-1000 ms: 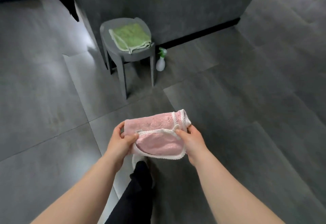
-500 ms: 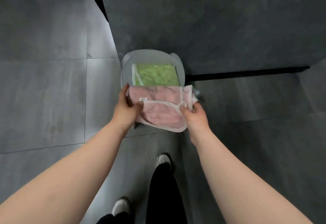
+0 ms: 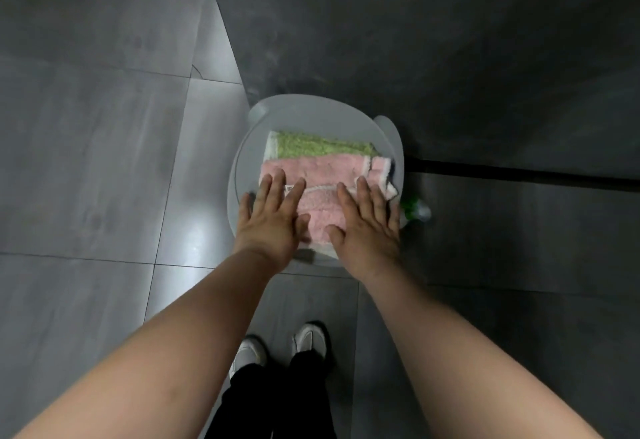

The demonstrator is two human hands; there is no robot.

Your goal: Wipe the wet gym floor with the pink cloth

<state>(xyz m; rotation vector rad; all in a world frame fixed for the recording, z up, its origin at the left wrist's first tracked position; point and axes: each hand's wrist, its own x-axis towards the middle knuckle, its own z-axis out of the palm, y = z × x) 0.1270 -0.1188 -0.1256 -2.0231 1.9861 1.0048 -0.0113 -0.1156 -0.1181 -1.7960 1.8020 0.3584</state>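
The folded pink cloth (image 3: 322, 175) with white trim lies on the grey stool (image 3: 311, 116), overlapping the near part of a green cloth (image 3: 318, 146). My left hand (image 3: 273, 217) rests flat on the cloth's left side with fingers straight. Flat on its right side lies my right hand (image 3: 367, 220), fingers also straight. Neither hand grips the cloth. The grey tiled floor (image 3: 104, 168) spreads around the stool.
A dark grey wall (image 3: 450, 40) rises just behind the stool. A green-capped spray bottle (image 3: 414, 208) stands on the floor at the stool's right edge. My white shoes (image 3: 277, 348) stand on the floor just before the stool.
I walked up to the stool carrying the pink cloth pinched in both hands. The cloth now lies on the stool over the green one, and both hands have let go and lie flat on it.
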